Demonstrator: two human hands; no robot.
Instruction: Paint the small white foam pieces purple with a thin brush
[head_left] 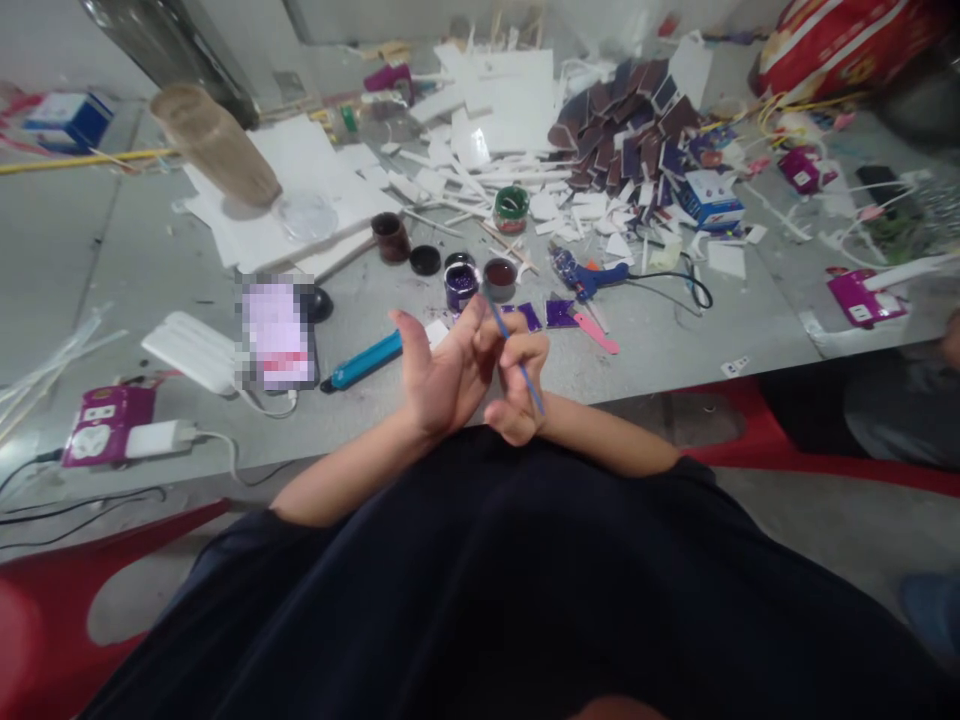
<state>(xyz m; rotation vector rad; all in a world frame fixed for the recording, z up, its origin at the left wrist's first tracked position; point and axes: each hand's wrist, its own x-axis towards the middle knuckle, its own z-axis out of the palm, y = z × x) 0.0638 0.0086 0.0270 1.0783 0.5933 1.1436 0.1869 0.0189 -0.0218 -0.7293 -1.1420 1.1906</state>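
My right hand point(519, 385) is closed around a thin blue stick point(531, 385), which slants up and left across the fingers. Its far end reaches toward the jars and is too small to make out. Beside it, my left hand point(446, 375) is held palm up, thumb spread wide and fingers stretched; I see nothing in it. Just beyond the fingers stand an open jar of purple glitter point(461, 290) and a jar of dark red-brown stuff point(499, 278). Purple glittery pieces point(561, 313) lie right of the hands, near a pink blade-shaped tool point(596, 332).
A teal cutter point(367, 360) lies left of my hands, by a phone point(279, 335) on a charging cable. To the right rests a blue glue gun point(589, 275). White scraps point(465, 185) and dark tiles point(626, 130) pile up behind. Another person's leg point(892, 405) shows at right.
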